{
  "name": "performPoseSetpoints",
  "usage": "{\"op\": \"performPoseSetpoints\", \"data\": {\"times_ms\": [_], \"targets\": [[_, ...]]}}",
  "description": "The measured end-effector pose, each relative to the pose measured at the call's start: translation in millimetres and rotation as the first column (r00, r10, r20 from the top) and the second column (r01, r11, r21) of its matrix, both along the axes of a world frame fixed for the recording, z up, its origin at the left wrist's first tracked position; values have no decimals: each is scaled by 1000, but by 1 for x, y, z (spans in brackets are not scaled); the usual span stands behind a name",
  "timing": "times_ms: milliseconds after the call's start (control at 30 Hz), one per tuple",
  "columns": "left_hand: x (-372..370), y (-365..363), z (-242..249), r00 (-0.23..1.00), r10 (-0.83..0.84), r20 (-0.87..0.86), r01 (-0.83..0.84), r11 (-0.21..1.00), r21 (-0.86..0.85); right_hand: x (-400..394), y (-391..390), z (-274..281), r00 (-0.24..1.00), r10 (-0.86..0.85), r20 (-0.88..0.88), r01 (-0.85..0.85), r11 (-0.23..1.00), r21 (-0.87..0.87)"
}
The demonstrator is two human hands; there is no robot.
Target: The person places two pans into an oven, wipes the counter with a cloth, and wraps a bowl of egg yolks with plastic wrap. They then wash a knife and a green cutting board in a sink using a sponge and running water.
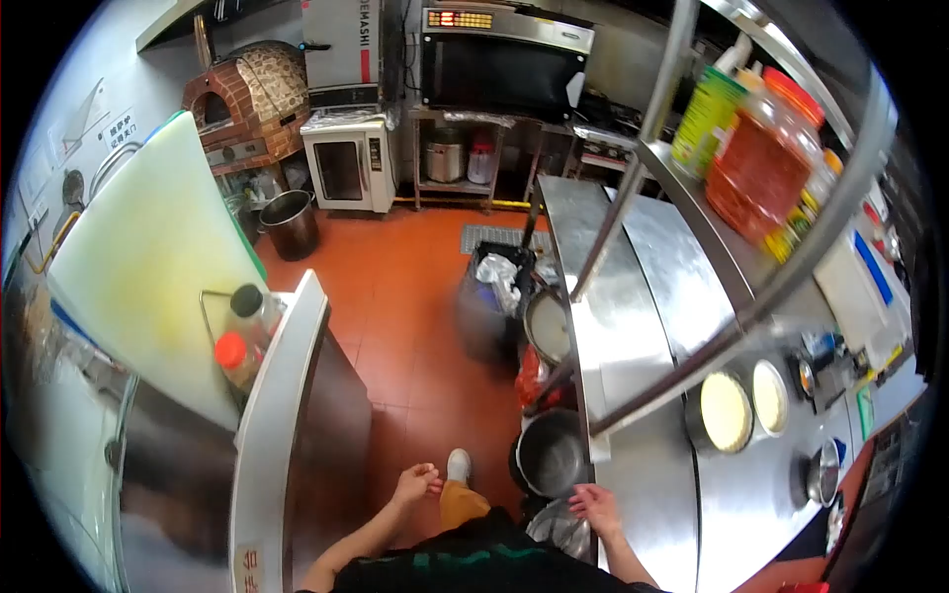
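My left hand hangs in front of my body over the red floor, its fingers loosely curled and nothing visible in them. My right hand has its fingers stretched out and holds nothing; in this view it overlaps the near edge of the steel table. Just beyond my right hand, a large dark pot stands low beside the table. A metal bowl sits low between that pot and my body, partly hidden by my right hand and shirt.
A black bin stands ahead on the floor. White-topped counter on my left carries red-lidded jars; cutting boards rise behind. On the steel table sit round pans of pale yellow filling. Metal shelf posts stand at right.
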State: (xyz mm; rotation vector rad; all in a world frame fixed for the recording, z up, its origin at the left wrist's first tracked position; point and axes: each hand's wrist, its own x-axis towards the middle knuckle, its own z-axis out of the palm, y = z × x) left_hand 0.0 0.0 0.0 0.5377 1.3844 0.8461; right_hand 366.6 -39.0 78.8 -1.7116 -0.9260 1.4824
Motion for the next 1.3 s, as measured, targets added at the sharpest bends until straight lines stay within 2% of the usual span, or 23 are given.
{"op": "performPoseSetpoints", "data": {"times_ms": [67, 100, 133, 167, 233, 300, 333, 400, 467, 500, 567, 633, 700, 733, 800, 900, 967, 1033, 1067, 1100, 1167, 1233, 1300], "targets": [[-7, 36, 6, 1000, 9, 29, -10, 1000, 14, -23, 42, -16, 967, 220, 130, -217, 976, -36], [-52, 133, 27, 1000, 25, -5, -25, 999, 45, -71, 146, -20, 896, 316, 311, -355, 932, 78], [-33, 118, 12, 999, -5, 34, 5, 1000, 0, -68, 149, 15, 728, 377, 573, -509, 857, 84], [-42, 140, 11, 999, -41, 20, 40, 999, 12, -93, 192, 46, 536, 347, 770, -654, 747, 119], [-73, 163, 7, 999, 34, -5, -34, 999, -6, -147, 264, 34, 636, 253, 729, -681, 629, 375], [-92, 203, 8, 987, 161, -18, -162, 986, -32, -191, 335, 55, 616, 292, 732, -751, 499, 433], [-93, 219, 36, 968, 236, -81, -244, 963, -115, -212, 365, 65, 601, 319, 733, -776, 451, 441], [-114, 251, 2, 949, 314, -34, -315, 934, -169, -246, 423, 78, 584, 347, 734, -800, 398, 449], [-141, 285, -54, 914, 405, -30, -400, 885, -238, -272, 472, 81, 539, 399, 742, -842, 279, 462], [-150, 315, -68, 917, 399, -28, -393, 886, -245, -278, 504, 73, 520, 421, 744, -854, 293, 431], [-165, 365, -93, 941, 330, -77, -338, 891, -305, -270, 561, 34, 418, 355, 836, -896, 316, 313], [-187, 431, -136, 945, 327, -29, -318, 892, -320, -253, 601, 40, 210, 444, 871, -902, 431, -2], [-200, 503, -144, 984, 168, 56, -146, 947, -285, -213, 628, 17, 227, 451, 863, -787, 607, -109], [-203, 537, -131, 986, 151, 65, -127, 951, -283, -198, 634, 23, 233, 462, 856, -720, 673, -167], [-204, 591, -87, 967, 251, -49, -256, 958, -126, -165, 635, 22, 268, 450, 852, -610, 764, -212], [-199, 665, -59, 985, 173, -14, -173, 974, -149, -130, 626, 1, 314, 445, 839, -463, 843, -274], [-187, 715, -47, 995, 96, 11, -92, 980, -177, -129, 626, -1, 382, 349, 855, -390, 900, -194], [-184, 769, -57, 999, 28, 36, -21, 980, -198, -130, 640, -7, 390, 389, 835, -331, 905, -267], [-181, 793, -69, 999, 10, 51, 1, 979, -202, -134, 652, -8, 470, 265, 842, -305, 944, -127], [-180, 812, -86, 998, -4, 65, 18, 976, -216, -137, 674, -11, 476, 268, 838, -305, 944, -128], [-196, 849, -120, 998, -8, 56, 19, 979, -203, -137, 718, -19, 561, 80, 824, -208, 977, 47], [-230, 898, -165, 1000, -19, 11, 21, 967, -255, -130, 787, -30, 575, 14, 818, -204, 971, 127], [-270, 927, -168, 998, -6, -57, -9, 966, -260, -147, 866, -4, 584, -101, 805, -243, 925, 292]]}}
